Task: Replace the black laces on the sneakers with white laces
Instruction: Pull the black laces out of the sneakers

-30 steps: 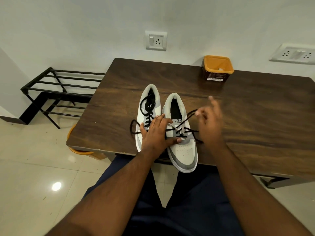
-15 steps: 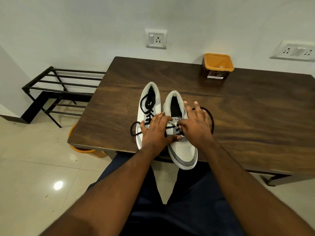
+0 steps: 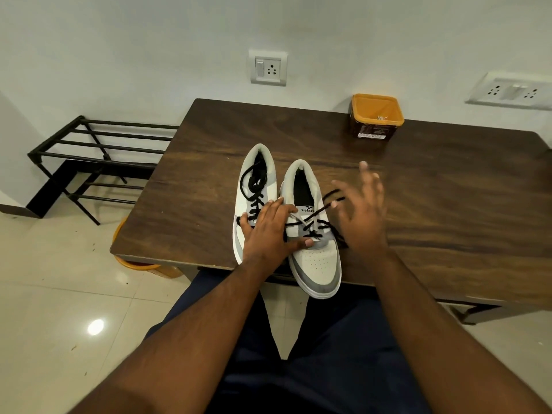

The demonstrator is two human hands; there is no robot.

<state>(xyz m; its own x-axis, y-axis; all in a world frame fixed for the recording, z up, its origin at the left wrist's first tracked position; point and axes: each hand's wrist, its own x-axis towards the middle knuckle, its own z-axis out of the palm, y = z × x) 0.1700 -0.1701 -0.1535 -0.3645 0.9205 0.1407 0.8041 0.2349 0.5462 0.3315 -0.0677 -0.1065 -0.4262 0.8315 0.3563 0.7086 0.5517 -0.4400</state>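
- Two grey-and-white sneakers sit side by side on the dark wood counter (image 3: 448,204), toes toward the seated person. The right sneaker (image 3: 313,258) has its toe hanging past the near edge, prob. to bring the eyelets within easy reach.
- Left hand (image 3: 270,231) lies flat across both shoes at the lace area, fingers straight and pressing, thumb on the left sneaker (image 3: 254,186). It pinches nothing. Looks like it's there to pin the pair down so pulling on a lace doesn't drag the shoe.
- Right hand (image 3: 363,213) is lifted just right of the right sneaker, motion-blurred, fingers spread. A strand of that shoe's black lace (image 3: 316,227) runs up toward its fingers, but w/ the blur I can't tell if the grip actually pinches it.
- That black lace is slack and partly out: upper eyelets bare, only the lower rows crossed.
- Left sneaker's black lace (image 3: 254,186) is threaded full length, a loose loop lying in the shoe's opening; seems untouched so far.
- Judgement: early stage, stripping lace no. 1. No white laces plainly in view; approx. where they are, can't say.
- An orange-rimmed tub (image 3: 377,119) stands at the far counter edge, well apart from the shoes; contents too small to tell.
- Black metal rack (image 3: 98,156) stands on the floor to the left, against the wall.
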